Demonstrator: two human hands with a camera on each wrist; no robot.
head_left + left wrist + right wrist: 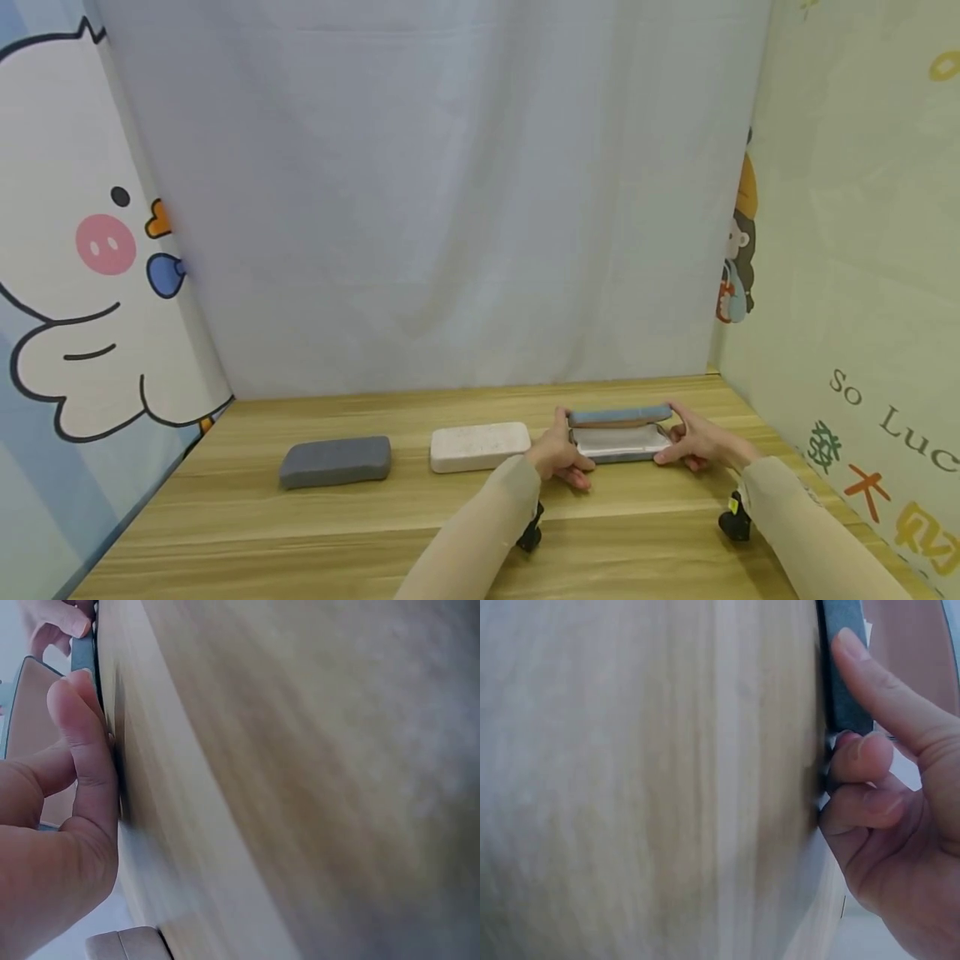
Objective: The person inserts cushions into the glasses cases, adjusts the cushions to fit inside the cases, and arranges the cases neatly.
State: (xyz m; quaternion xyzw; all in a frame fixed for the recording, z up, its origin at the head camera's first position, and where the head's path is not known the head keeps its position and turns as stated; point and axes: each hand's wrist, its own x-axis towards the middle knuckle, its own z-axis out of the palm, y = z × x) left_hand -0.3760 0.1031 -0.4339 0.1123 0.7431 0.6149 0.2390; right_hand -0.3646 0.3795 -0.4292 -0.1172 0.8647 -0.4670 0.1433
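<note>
A blue glasses case (621, 457) stands on the table with its lid (618, 416) raised, showing a pale inside. My left hand (558, 454) holds the case at its left end, one finger up at the lid and the thumb low by the front edge. At the opposite end, my right hand (697, 439) grips likewise, its thumb (874, 675) against the dark front wall. The lid's pinkish lining (34, 712) shows in the left wrist view. Whatever lies deep in the case is hard to make out.
To the left of the hands lies a white case (480, 447), closed. Farther left is a closed grey case (336, 462). A pale curtain (450, 208) hangs behind the wooden table (360, 533), and a printed sheet (847, 250) borders its right side.
</note>
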